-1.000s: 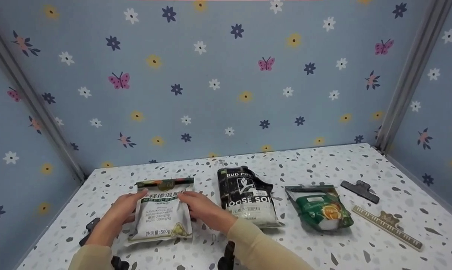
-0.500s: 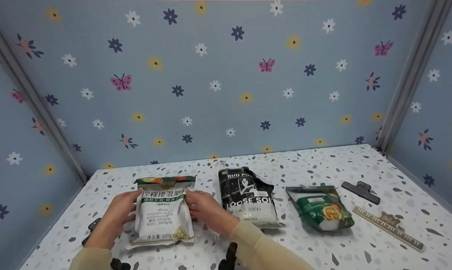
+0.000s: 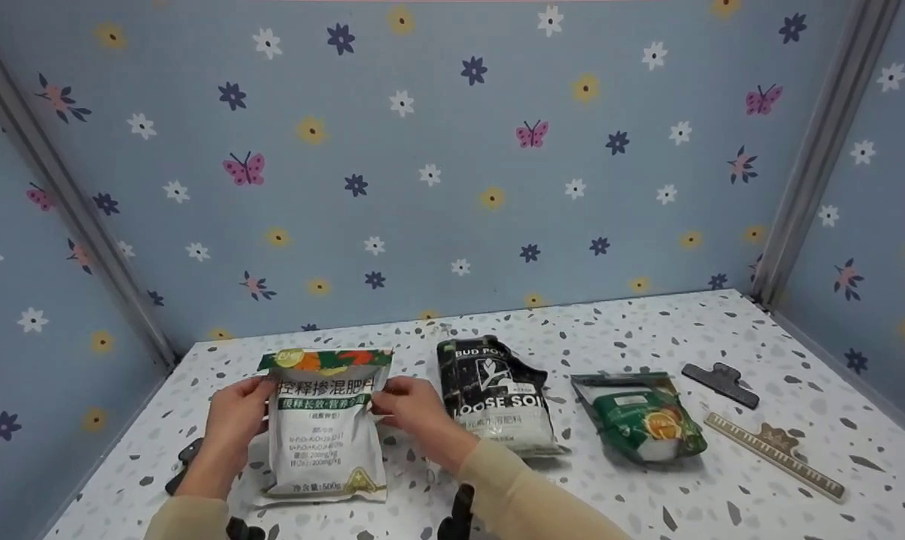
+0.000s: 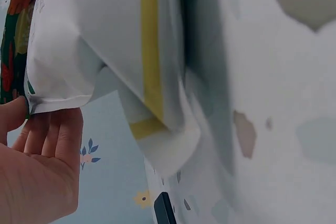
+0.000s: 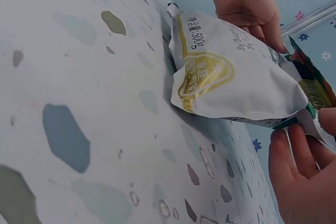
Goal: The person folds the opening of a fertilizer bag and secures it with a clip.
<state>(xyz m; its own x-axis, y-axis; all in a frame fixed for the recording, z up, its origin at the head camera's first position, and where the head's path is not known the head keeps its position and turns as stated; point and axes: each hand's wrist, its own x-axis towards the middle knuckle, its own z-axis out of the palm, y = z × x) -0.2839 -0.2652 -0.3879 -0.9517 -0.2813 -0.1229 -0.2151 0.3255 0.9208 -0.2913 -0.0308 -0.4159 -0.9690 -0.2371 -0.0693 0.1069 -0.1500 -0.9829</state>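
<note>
A white fertilizer bag (image 3: 325, 442) with a green, fruit-printed top band stands on the table at the left, its front turned toward me. My left hand (image 3: 235, 416) pinches its upper left edge just below the band, thumb in front and fingers behind. On the opposite edge my right hand (image 3: 415, 412) holds the bag in the same way. In the left wrist view, the left fingers (image 4: 68, 135) reach behind the bag's side fold. The right wrist view has both hands at the bag's upper end, with its bottom edge against the table.
Right of the bag lies a black-and-white soil bag (image 3: 497, 397), then a green pouch (image 3: 643, 416) with an orange picture. A black clip (image 3: 722, 384) and a gold ruler-shaped clip (image 3: 774, 454) lie far right. Another dark clip (image 3: 186, 465) is partly hidden by my left wrist.
The fertilizer bag's top band has unfolded and tilted toward me, showing more of its print. My hands have shifted outward, from thumbs on the front to the side edges.
</note>
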